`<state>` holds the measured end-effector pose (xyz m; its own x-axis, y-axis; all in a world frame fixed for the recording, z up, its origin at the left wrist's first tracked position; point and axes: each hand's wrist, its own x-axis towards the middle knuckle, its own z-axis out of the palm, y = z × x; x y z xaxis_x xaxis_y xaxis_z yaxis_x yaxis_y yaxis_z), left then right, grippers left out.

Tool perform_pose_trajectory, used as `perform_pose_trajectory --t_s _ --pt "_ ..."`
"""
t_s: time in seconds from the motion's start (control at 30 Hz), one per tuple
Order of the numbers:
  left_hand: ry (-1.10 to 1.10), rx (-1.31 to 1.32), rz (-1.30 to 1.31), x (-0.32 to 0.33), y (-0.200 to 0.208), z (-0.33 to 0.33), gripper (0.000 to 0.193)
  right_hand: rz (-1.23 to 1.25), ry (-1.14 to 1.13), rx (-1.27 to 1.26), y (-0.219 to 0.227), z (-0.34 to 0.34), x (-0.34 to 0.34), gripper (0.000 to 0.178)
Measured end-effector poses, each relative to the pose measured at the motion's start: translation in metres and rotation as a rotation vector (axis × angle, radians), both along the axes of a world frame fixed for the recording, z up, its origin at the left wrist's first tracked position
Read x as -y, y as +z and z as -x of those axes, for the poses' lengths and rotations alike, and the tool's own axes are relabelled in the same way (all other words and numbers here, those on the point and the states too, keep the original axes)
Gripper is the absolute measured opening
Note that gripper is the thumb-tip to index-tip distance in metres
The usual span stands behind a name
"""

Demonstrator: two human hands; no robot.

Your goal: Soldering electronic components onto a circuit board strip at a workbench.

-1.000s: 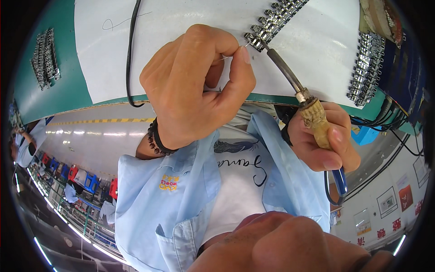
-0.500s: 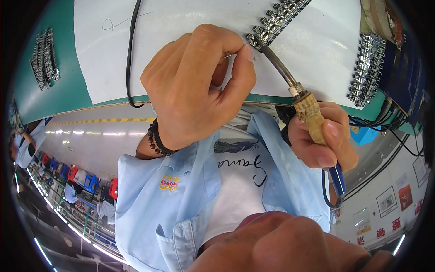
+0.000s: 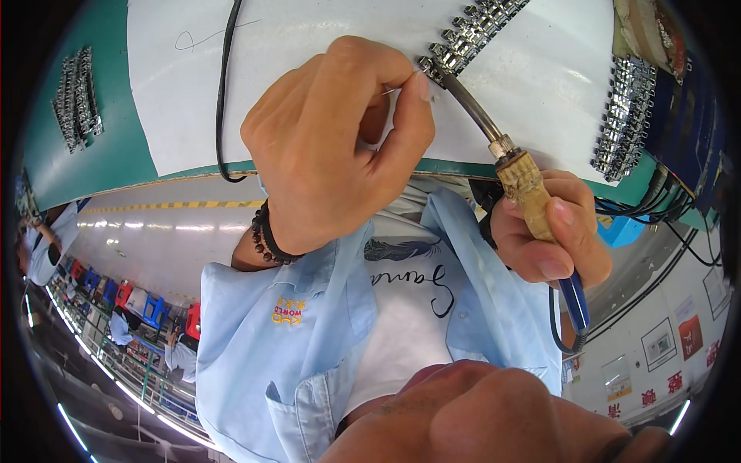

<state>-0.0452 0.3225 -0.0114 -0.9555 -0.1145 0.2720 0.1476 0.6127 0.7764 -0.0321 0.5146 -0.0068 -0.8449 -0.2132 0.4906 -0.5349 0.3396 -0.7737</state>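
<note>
My left hand (image 3: pixel 332 147) is closed in a pinch on a thin solder wire (image 3: pixel 390 92), its fingertips at the near end of a row of small shiny metal connectors (image 3: pixel 475 35). That row lies slantwise on a white sheet (image 3: pixel 309 27). In my right hand (image 3: pixel 571 231) is a soldering iron (image 3: pixel 526 189) with a worn, tan-wrapped grip and a blue handle end. Its metal tip rests at the nearest connectors, close beside my left fingertips. The exact contact point is too small to make out.
More connector rows lie on the green table (image 3: pixel 46 166) at left, in a bundle (image 3: pixel 76 100), and at right, in a stack (image 3: pixel 627 119). A black cable (image 3: pixel 224 92) crosses the sheet. Dark cables (image 3: pixel 656 204) hang at the right edge. Another person (image 3: pixel 48 247) is far left.
Both hands hold nearly the same position. My left hand and the iron have shifted only very slightly; the connector row stays in place.
</note>
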Motion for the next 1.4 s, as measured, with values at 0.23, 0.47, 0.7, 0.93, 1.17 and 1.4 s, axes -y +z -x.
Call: perform_pose_trajectory --t_s 0.23,0.47,0.7,0.93,1.17,1.4 --pt "0.075 -0.013 -0.091 -0.002 0.000 -0.005 0.012 0.058 -0.031 -0.042 0.002 -0.002 0.001 0.036" --pt "-0.006 -0.011 -0.097 0.000 0.000 -0.003 0.012 0.170 -0.086 -0.119 -0.012 -0.001 0.003 0.038" --pt "-0.055 -0.001 -0.006 0.002 -0.003 -0.002 0.013 0.188 -0.004 -0.063 -0.008 -0.002 -0.011 0.033" --pt "-0.051 -0.010 0.006 0.002 -0.003 0.000 0.013 0.185 0.120 0.030 -0.003 -0.002 -0.020 0.027" --pt "-0.039 -0.004 0.008 0.001 -0.003 0.001 0.013 0.183 0.243 0.120 -0.001 -0.002 -0.023 0.023" --pt "-0.048 0.013 0.020 0.001 -0.005 0.002 0.013 0.133 0.173 -0.003 -0.008 -0.001 -0.012 0.022"
